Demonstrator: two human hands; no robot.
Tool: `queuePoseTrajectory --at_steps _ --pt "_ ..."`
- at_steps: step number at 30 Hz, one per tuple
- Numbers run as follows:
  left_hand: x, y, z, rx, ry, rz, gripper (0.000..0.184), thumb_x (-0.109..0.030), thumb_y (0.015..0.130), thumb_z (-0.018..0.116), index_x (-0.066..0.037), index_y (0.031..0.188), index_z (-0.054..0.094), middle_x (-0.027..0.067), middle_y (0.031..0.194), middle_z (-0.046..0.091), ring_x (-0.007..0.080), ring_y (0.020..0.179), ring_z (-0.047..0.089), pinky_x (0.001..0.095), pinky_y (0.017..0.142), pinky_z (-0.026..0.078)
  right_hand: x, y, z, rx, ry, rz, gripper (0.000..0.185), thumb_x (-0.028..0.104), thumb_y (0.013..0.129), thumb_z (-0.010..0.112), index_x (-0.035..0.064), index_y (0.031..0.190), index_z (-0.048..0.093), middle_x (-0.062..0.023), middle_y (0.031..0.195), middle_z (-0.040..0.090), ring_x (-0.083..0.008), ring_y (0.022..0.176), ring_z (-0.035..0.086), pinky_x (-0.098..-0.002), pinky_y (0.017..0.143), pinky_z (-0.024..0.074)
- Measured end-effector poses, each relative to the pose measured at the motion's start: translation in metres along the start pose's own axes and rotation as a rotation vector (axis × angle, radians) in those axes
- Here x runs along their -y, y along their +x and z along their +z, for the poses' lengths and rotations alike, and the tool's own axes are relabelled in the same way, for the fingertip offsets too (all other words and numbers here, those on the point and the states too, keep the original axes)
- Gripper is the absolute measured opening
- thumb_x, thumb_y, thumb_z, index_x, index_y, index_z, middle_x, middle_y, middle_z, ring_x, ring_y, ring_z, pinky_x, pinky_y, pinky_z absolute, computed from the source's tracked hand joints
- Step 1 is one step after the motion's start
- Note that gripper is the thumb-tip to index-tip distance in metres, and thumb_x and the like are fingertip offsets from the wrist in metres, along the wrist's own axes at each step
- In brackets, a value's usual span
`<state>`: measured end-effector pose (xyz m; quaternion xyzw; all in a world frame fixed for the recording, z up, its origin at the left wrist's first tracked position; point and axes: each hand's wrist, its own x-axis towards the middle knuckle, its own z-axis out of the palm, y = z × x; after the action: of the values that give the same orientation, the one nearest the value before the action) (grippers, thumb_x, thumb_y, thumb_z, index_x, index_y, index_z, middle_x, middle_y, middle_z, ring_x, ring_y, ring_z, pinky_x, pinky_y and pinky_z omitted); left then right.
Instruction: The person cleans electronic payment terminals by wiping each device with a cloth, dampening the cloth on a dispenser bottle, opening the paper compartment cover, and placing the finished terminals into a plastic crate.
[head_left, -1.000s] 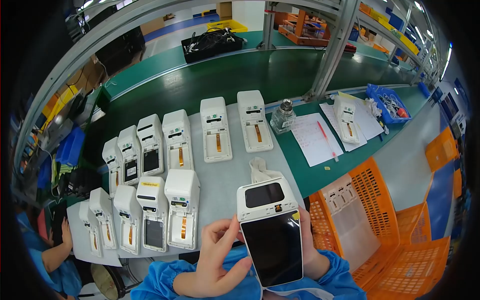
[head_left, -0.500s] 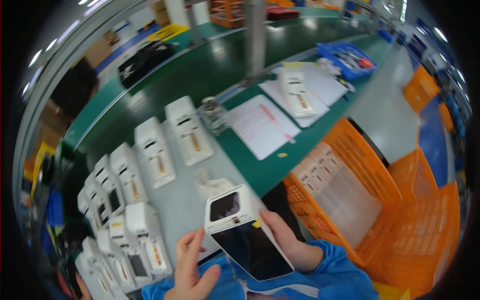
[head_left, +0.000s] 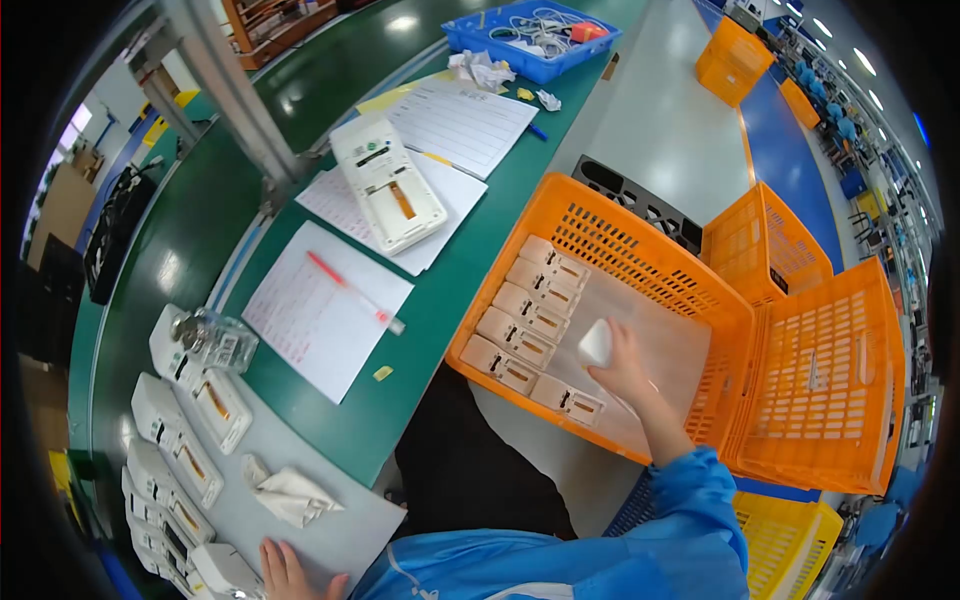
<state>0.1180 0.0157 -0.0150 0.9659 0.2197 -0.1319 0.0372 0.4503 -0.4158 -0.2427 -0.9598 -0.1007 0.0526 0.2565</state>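
While gripping a smooth white device [head_left: 596,343], the right hand [head_left: 628,366] bends.

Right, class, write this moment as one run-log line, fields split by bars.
right hand: holding white device in orange crate | left hand: open at grey mat | crate: other devices inside

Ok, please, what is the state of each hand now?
Left hand: open, resting on the flat grey mat.
Right hand: closed on a white plastic device, over the orange plastic crate.
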Motion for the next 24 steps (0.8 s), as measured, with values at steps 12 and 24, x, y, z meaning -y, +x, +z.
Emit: queuePoseTrajectory --at_steps 12,24 --pt "-0.007 0.019 -0.01 0.182 0.059 -0.104 0.091 -0.051 0.073 0.076 0.012 0.131 0.046 0.0399 0.134 0.041 0.0503 0.128 0.039 0.0509 0.106 0.035 -0.118 0.015 0.166 0.309 -0.242 0.009 0.098 0.007 0.063 0.075 -0.0042 0.146 0.023 -0.0272 0.133 0.038 -0.0443 0.12 0.04 -0.0457 0.103 0.0384" --pt "-0.008 0.017 -0.016 0.031 -0.079 -0.057 0.077 -0.038 0.071 0.08 0.005 0.127 0.05 0.0324 0.133 0.047 0.0471 0.125 0.045 0.0509 0.101 0.039 -0.133 0.053 0.192 0.505 0.055 -0.425 0.023 0.012 0.085 0.058 0.0035 0.101 0.072 -0.0096 0.096 0.073 -0.0232 0.087 0.069 -0.039 0.086 0.0509"
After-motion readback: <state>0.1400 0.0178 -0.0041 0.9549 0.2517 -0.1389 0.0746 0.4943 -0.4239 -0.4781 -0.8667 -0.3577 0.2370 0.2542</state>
